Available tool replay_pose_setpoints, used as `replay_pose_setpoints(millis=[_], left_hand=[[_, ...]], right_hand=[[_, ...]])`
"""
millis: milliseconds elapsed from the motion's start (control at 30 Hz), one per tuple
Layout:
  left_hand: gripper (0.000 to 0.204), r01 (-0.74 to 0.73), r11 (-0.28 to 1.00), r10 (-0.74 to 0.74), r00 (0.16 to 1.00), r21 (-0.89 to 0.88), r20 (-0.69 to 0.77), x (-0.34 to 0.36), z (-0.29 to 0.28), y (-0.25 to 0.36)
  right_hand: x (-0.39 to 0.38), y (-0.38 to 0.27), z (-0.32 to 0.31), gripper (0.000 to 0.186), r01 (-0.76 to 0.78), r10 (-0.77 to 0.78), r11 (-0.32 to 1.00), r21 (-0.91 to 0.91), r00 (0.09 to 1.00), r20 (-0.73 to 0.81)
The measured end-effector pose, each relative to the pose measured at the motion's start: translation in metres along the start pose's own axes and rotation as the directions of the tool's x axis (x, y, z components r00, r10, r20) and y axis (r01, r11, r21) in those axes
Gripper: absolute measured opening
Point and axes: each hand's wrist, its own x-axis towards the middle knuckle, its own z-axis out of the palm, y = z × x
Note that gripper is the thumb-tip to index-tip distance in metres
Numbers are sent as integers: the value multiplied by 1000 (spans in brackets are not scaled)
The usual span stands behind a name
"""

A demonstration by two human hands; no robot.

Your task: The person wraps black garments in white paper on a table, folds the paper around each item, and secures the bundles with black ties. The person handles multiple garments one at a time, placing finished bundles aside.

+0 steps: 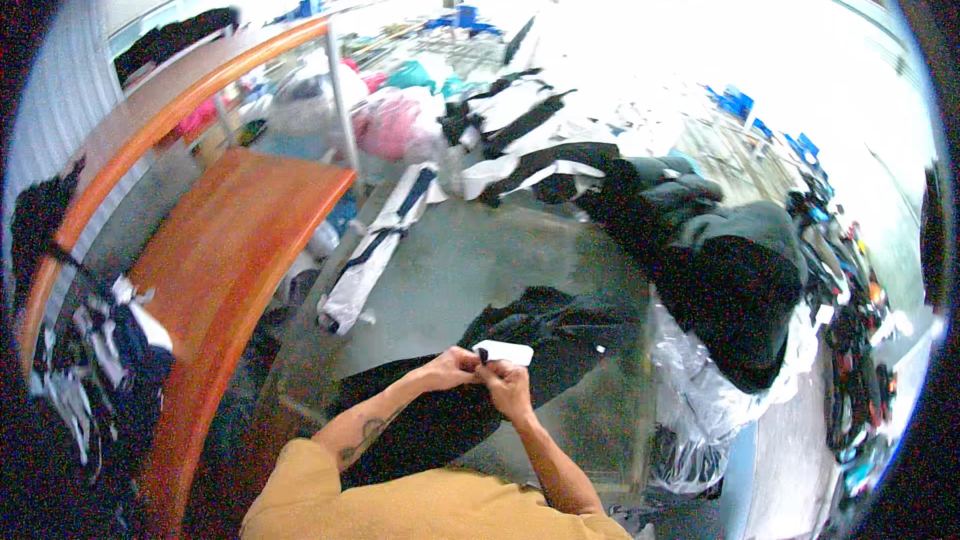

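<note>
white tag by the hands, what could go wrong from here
The white tag could slip or drop: it seems held only near the fingertips of the hands, with much of it sticking out.

The black cloth might get tugged askew, since it lies loose and wrinkled on the table beneath the hands.

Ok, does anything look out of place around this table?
A small white scrap lies loose near the right end of the black cloth, looking stray; crumpled clear plastic sheeting bunches untidily beside the grey table.
</note>
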Motion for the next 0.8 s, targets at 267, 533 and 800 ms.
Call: replay_pose_setpoints(millis=[267,533,800], left_hand=[[20,322,871,-355,935,-372,-22,1,43,-57],[18,331,846,-343,938,-419,47,-4,44,-40],[13,409,770,-409,905,-490,114,-4,49,-36]], right_hand=[[-22,52,6,51,-302,264,803,514,953,148],[-83,55,-1,36,-291,284,908,301,956,67],[-118,61,-26,41,-403,420,693,597,900,120]])
